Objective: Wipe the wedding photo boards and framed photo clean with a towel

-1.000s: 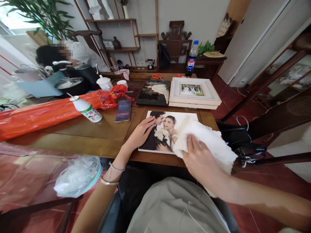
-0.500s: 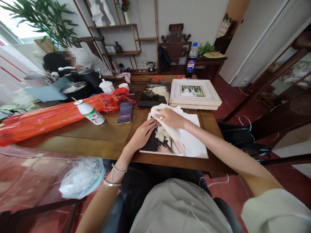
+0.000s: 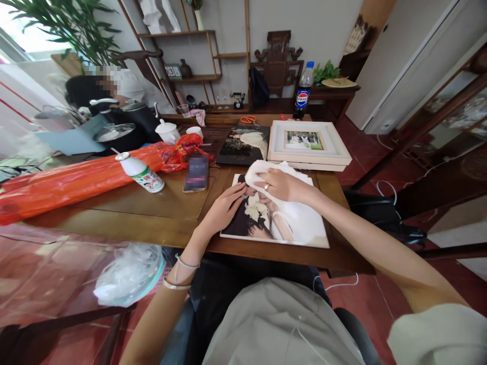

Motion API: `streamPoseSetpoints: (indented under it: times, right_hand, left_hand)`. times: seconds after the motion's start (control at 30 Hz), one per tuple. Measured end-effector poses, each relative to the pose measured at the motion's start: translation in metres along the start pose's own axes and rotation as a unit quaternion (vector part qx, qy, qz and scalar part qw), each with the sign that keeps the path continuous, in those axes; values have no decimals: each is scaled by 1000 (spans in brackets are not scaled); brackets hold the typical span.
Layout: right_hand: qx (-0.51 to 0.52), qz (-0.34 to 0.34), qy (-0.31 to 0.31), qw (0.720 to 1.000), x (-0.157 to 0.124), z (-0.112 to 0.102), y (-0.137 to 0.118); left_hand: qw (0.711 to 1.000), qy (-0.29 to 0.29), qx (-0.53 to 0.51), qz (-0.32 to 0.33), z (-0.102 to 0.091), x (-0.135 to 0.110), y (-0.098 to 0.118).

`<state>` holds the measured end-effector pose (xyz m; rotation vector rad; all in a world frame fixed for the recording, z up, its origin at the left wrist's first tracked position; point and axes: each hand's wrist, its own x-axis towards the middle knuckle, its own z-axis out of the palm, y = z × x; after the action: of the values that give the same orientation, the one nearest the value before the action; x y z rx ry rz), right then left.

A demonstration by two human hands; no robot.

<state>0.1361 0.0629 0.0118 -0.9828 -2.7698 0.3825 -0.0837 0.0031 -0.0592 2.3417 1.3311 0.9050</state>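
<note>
A photo panel (image 3: 262, 230) with a printed wedding picture lies flat at the table's front edge. My right hand (image 3: 283, 183), a ring on one finger, presses a bunched white cloth (image 3: 255, 171) onto the panel's upper middle, hiding part of the print. Fingers stretched out, my left hand (image 3: 228, 205) rests on the panel's left edge and steadies it. Just behind lie a dark photo panel (image 3: 243, 144) and stacked white picture frames (image 3: 333, 144), the top one holding a small photo.
To the left are a phone (image 3: 196, 173), a white drink bottle (image 3: 140, 172) with a straw, and a long red plastic-wrapped bundle (image 3: 87, 175). Orange-handled scissors (image 3: 248, 119) and a cola bottle (image 3: 303, 94) stand farther back. A person (image 3: 131, 91) sits at far left.
My right hand has slid the cloth a little to the right over the panel, uncovering more of the picture. My left hand stays on the left edge.
</note>
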Motion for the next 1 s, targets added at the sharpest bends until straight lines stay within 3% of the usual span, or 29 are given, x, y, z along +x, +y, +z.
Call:
streamPoseSetpoints:
  times: [0.2, 0.3, 0.37, 0.47, 0.57, 0.63, 0.7, 0.9, 1.0]
  right_hand:
    - [-40, 71, 34, 996, -70, -15, 30]
    - [-91, 103, 51, 989, -91, -14, 27]
    - [-147, 99, 58, 982, -100, -3, 9]
    - [-219, 52, 72, 972, -111, 22, -41]
    - [-184, -25, 61, 981, -113, 39, -86]
    - [-140, -44, 43, 988, -106, 39, -97]
    - [-107, -33, 34, 993, -93, 31, -89]
    - [-120, 59, 82, 988, -56, 13, -19]
    - [-153, 83, 89, 981, -58, 22, -15]
  left_hand:
    - [1000, -4, -5, -1, -1, 0, 2]
    - [1000, -2, -1, 2, 0, 0, 2]
    - [1000, -1, 0, 3, 0, 0, 2]
    - [1000, -1, -1, 1, 0, 0, 2]
    - [1000, 1, -5, 1, 0, 0, 3]
    - [1000, 1, -10, 0, -1, 0, 3]
    - [1000, 0, -13, -2, 0, 0, 2]
    - [1000, -1, -17, -1, 1, 0, 0]
    - [1000, -1, -20, -3, 2, 0, 1]
